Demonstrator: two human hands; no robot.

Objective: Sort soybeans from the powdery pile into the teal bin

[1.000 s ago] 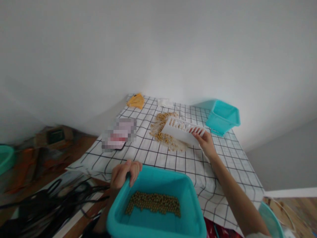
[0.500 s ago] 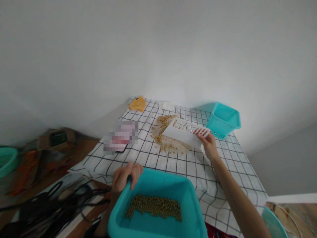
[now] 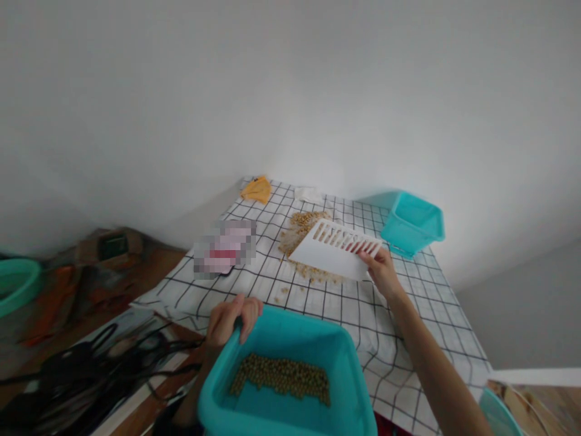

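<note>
My left hand (image 3: 232, 321) grips the near left rim of a turquoise plastic bin (image 3: 290, 339) that holds a layer of yellowish beans (image 3: 281, 375). My right hand (image 3: 380, 270) holds a white slotted scoop (image 3: 333, 250) by its right end, fingers behind the slots. The scoop is tilted over a pile of beans (image 3: 303, 225) spread on the black-and-white checked tablecloth (image 3: 345, 303). A few loose beans lie near the bin.
A second turquoise bin (image 3: 412, 221) stands at the table's far right. A blurred pink-and-white object (image 3: 224, 248), an orange cloth (image 3: 256, 189) and a white scrap (image 3: 308, 194) lie on the cloth. Black cables (image 3: 91, 369) and clutter sit to the left.
My right hand has drawn the scoop a little nearer and to the left across the bean pile, and a few beans have scattered toward the bin. My left hand keeps its grip.
</note>
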